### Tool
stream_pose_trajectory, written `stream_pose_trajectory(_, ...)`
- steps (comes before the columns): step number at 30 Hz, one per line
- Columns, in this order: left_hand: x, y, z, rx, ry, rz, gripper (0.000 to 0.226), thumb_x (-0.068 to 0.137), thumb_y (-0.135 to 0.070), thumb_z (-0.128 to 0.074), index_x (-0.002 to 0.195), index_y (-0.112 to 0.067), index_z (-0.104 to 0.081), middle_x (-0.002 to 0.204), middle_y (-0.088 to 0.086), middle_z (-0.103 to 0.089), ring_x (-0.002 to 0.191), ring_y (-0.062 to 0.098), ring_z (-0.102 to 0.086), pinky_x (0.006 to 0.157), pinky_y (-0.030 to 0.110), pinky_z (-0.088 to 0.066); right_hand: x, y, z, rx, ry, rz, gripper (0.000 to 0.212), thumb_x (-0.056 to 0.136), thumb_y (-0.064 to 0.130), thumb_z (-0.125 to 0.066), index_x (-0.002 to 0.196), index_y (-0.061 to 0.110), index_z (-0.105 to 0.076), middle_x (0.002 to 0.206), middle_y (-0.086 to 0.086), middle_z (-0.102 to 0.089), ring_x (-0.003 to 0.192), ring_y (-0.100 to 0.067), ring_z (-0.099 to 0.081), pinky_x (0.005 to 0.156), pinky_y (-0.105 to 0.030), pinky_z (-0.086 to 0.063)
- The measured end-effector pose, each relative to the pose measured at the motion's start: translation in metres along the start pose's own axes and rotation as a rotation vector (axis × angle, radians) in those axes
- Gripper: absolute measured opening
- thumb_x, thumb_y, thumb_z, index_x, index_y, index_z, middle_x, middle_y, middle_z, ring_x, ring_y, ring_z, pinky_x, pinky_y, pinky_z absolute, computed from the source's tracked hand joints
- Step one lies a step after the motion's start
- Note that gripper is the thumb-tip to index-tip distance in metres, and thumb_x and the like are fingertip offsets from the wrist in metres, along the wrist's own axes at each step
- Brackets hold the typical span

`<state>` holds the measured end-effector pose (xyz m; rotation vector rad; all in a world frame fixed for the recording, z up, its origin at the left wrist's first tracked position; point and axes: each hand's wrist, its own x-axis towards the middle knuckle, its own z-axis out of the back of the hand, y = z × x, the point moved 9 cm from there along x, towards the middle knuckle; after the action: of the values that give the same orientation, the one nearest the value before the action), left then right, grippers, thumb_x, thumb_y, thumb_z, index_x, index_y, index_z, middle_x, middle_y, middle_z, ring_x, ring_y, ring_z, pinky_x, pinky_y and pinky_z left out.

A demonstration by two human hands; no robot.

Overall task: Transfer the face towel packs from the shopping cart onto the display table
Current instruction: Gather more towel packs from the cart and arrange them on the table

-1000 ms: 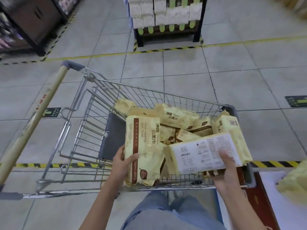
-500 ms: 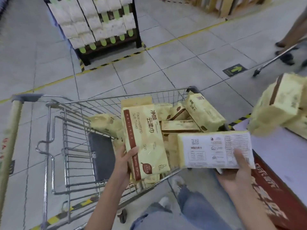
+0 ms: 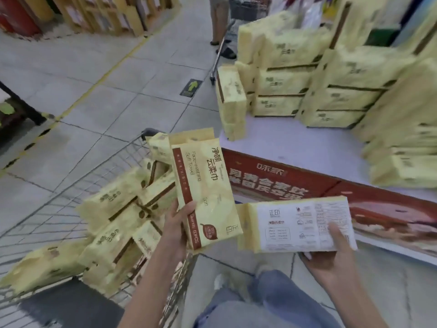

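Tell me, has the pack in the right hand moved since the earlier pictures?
Yes. The white-label pack in the right hand has left the shopping cart, moving rightward to the display table's red front.

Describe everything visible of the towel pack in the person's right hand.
The towel pack is a flat oblong in pale yellow, soft-looking plastic wrap. Its back faces up: a white label with small print. It lies about level, long side across the view, in the air before the red front of the display table. The right hand grips its right end, thumb on the label, fingers beneath. Nothing else clearly touches it.
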<state>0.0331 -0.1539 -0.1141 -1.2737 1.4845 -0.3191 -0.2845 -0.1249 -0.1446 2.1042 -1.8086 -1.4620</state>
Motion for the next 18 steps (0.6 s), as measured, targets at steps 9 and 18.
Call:
stream_pose_trajectory(9, 0.004, 0.054, -0.140, 0.199, 0.271, 0.084, 0.085, 0.056, -0.027, -0.078, 0.134, -0.011, -0.048, 0.127, 0.019, -0.061, 0.118, 0.043, -0.055, 0.100, 0.063, -0.040, -0.033, 0.059, 0.112, 0.191, -0.260, 0.144, 0.031, 0.082, 0.032, -0.062, 0.112, 0.030, -0.065, 0.115, -0.001, -0.069, 0.115, -0.026, -0.058, 0.090, -0.044, -0.047)
stream_pose_trajectory(18, -0.016, 0.132, -0.226, 0.234, 0.285, 0.146, 0.069, 0.068, -0.017, -0.071, 0.133, -0.007, -0.048, 0.127, 0.022, -0.059, 0.119, 0.044, -0.053, 0.099, 0.060, -0.042, -0.035, 0.134, 0.193, 0.246, -0.276, 0.192, 0.040, 0.072, 0.031, -0.067, 0.112, 0.030, -0.066, 0.118, -0.003, -0.068, 0.117, -0.029, -0.057, 0.095, -0.047, -0.044)
